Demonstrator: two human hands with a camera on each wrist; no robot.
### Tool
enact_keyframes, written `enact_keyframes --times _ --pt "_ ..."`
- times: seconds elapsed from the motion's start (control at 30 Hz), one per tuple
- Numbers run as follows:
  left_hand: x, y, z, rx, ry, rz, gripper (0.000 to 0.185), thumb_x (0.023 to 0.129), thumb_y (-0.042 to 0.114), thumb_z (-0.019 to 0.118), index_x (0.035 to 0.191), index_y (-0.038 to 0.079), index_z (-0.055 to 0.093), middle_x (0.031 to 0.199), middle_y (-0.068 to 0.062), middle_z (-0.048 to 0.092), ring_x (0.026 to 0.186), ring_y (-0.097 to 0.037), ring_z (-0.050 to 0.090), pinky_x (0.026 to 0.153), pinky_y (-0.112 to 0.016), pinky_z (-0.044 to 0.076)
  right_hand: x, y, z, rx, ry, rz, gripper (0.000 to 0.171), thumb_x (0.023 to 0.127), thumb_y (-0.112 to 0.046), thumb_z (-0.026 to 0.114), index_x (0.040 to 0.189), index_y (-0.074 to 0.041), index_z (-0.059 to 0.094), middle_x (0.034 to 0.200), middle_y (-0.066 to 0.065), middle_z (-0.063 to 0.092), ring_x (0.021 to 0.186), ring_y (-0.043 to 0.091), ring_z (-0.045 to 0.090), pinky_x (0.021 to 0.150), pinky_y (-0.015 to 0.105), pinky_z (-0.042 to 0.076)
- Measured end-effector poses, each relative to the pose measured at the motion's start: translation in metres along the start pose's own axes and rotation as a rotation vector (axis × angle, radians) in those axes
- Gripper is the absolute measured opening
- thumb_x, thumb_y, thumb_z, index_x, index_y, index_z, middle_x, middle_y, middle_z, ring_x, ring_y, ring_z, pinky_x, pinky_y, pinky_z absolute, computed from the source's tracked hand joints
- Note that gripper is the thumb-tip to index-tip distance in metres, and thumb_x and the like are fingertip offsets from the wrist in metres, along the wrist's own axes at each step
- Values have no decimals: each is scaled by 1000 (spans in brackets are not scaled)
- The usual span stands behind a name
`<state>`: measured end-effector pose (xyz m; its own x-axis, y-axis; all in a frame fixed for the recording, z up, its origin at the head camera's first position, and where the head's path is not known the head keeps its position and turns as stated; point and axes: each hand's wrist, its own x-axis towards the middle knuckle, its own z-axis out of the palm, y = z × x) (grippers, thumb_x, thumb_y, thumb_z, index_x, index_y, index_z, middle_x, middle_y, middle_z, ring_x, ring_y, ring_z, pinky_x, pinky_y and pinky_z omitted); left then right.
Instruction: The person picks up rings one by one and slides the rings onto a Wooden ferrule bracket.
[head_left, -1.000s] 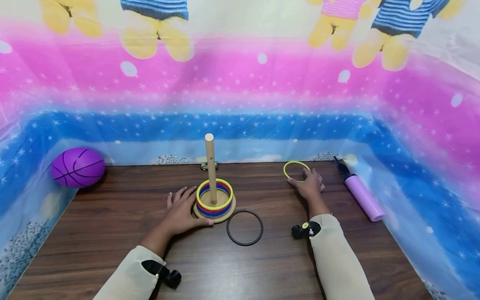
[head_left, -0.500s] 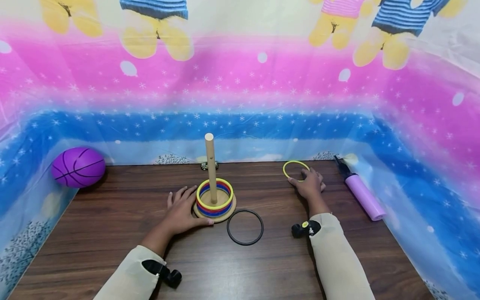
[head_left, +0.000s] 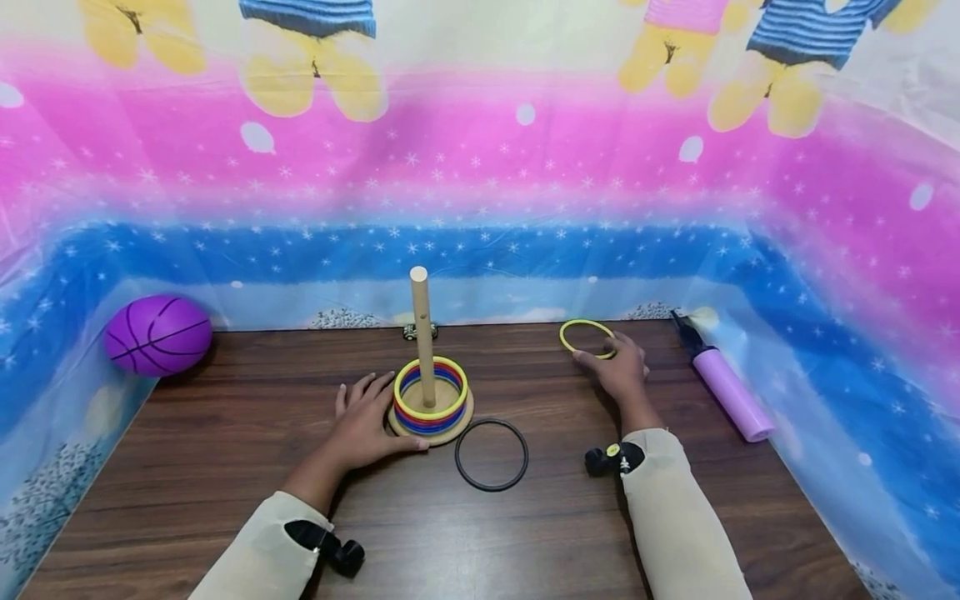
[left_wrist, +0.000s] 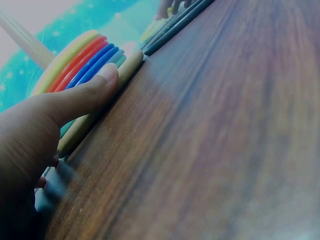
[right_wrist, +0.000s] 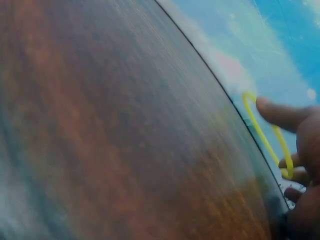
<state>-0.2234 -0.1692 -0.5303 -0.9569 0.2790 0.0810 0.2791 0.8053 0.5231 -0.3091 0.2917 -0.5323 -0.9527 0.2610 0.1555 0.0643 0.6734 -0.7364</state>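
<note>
step: R hand [head_left: 621,372] lifting the loose yellow ring [head_left: 587,338] off the tabletop [head_left: 225,467], far side, right of the peg [head_left: 422,333]; looks like pick-up is only just under way.
R fingers: pinch the ring's near edge; wrist view shows thumb [right_wrist: 280,114] over the rim, fingers [right_wrist: 295,172] curled under it. Ring looks tilted up, far edge low.
L hand [head_left: 360,427]: flat on tabletop, fingers straight & spread, thumb [left_wrist: 85,95] pressed vs. the wooden base [head_left: 442,427]. Holds nothing, just steadies.
how to do well: keep the pinch firm, ring is thin and could flip or slip out; get it level before carrying it to the peg; come over the peg top from above, centred, then let go low so it doesn't bounce. L hand should hold the base down so the stand doesn't tip.
risk: black ring [head_left: 491,454] lies just in front of base, touching or nearly; the R sleeve could drag it on the way across.
count, rings: 1 yellow in hand; 1 black loose; stack on peg [head_left: 430,398] shows yellow on top, red, blue below; exact no. in stack can't tell.
count, other: 1 peg stand; 1 purple ball [head_left: 157,335] far left; 1 pump [head_left: 722,382] far right; 1 small toy car [head_left: 409,332] behind peg.
hands: 2.
</note>
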Motion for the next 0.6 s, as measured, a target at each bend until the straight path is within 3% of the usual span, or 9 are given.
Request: enact_keyframes --times 0.27,0.6 --pt "0 -1 2 -3 -2 1 123 76 75 88 169 9 42 177 -20 36 166 -50 18 129 -80 -1 -1 -8 -2 173 -100 -174 79 92 -31 90 153 7 58 173 19 43 163 44 33 128 63 39" --pt "0 -1 1 -9 11 14 121 76 71 91 168 8 44 175 -22 38 165 -53 20 127 -82 0 -7 -25 -4 227 -91 -230 77 93 -37 90 153 2 61 173 12 45 163 41 35 125 65 40"
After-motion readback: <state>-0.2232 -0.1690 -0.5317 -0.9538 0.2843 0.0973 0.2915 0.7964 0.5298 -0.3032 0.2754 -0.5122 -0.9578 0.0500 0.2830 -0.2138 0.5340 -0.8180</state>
